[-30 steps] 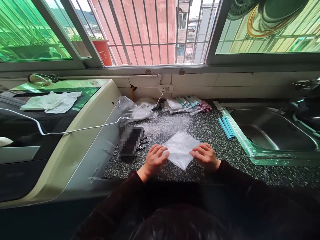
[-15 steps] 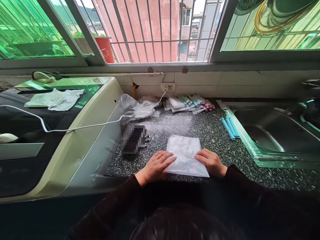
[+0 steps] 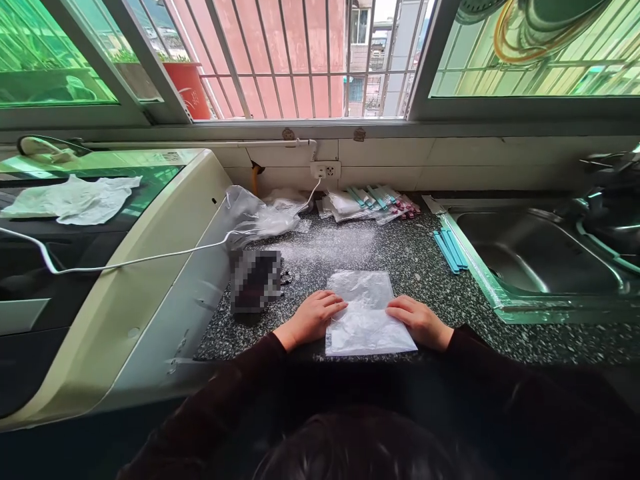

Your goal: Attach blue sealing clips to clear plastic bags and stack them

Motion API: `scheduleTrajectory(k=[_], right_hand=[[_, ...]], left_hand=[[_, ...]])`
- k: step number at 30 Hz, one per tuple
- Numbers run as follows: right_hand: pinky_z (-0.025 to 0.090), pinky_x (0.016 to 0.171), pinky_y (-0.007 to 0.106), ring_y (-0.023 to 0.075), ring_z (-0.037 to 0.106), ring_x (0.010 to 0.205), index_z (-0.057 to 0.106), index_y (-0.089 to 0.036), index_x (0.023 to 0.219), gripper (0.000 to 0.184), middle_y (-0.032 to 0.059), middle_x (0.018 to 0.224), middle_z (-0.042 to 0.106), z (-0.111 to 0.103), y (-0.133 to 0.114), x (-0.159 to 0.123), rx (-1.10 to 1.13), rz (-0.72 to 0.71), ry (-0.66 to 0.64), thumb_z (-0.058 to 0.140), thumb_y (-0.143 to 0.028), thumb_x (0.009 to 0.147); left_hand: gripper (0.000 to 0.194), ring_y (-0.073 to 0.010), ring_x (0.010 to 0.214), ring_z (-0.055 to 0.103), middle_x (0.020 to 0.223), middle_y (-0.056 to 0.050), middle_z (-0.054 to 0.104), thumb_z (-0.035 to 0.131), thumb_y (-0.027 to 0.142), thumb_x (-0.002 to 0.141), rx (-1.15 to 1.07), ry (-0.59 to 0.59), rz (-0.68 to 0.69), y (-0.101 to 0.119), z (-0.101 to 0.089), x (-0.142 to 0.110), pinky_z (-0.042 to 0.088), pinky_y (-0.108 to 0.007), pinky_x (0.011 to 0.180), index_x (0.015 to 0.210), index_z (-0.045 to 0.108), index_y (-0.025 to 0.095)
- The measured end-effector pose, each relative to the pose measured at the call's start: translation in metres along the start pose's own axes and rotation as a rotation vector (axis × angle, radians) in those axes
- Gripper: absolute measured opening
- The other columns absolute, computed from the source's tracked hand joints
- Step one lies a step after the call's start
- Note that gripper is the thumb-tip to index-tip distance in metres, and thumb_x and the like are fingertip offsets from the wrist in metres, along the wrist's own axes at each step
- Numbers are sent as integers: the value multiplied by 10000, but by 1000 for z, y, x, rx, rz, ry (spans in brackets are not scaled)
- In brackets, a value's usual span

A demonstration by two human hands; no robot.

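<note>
A whitish, see-through plastic bag lies on the speckled dark countertop in front of me, creased across its middle. My left hand grips its left edge, fingers together on top and thumb hidden. On the opposite side, my right hand has its closed fingers at the right edge of the same bag. Left of my left hand lies a dark, blurred-out object. Several blue strips rest beside the sink, beyond my right hand.
Small packets with blue and pink strips lie against the wall. Crumpled clear plastic sits left of them, near a white cable plugged into a socket. A washing machine borders the left; a steel sink the right.
The bag's near part now lies flatter on the counter. Both hands have shifted slightly along its side edges, and the left fingers reach less far over it. The view has turned slightly right.
</note>
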State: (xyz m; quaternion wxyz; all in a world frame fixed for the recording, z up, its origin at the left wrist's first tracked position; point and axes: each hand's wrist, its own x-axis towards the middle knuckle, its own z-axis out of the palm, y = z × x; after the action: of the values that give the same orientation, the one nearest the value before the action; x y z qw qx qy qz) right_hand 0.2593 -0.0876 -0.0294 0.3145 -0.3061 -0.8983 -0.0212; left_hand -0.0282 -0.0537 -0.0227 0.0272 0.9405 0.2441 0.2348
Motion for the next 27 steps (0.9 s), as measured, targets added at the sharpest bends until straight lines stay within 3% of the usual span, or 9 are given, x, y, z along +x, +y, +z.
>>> scheduleTrajectory(k=[9,14,17,20,27], right_hand=[[461,694,317,175,526,773,634,-188,862,168,73,826,637,-14,-10,-7,-109,180,-41,476,-136,837],[426,707,313,174,520,785,645,-196,820,151,62,817,636,-17,-9,-7,-37,301,-89,495,-183,830],[413,698,304,171,513,767,638,-193,768,195,63,799,628,-18,-6,-5,15,400,-106,477,-265,852],[390,665,289,162,498,711,586,-188,643,314,49,713,611,-17,-3,0,24,499,-144,438,-342,873],[313,581,251,140,490,600,514,-186,520,373,22,564,563,-14,-5,23,-96,790,-256,435,-348,848]], left_hand=[[314,-199,940,559,1011,-57,665,512,83,734,-19,-26,-11,4,1,-3,453,-328,809,1015,615,181],[248,-188,890,562,990,-70,659,520,146,766,-139,-26,-74,7,-1,1,453,-334,812,985,629,180],[176,-181,846,554,917,-69,659,483,195,814,-237,-15,-162,7,-2,5,455,-331,786,847,655,177],[244,-179,818,542,837,-63,646,447,258,857,-301,23,-286,8,-1,7,457,-326,760,759,656,177],[270,-183,807,517,764,-47,603,503,267,821,-280,159,-512,8,7,12,455,-345,764,580,587,178]])
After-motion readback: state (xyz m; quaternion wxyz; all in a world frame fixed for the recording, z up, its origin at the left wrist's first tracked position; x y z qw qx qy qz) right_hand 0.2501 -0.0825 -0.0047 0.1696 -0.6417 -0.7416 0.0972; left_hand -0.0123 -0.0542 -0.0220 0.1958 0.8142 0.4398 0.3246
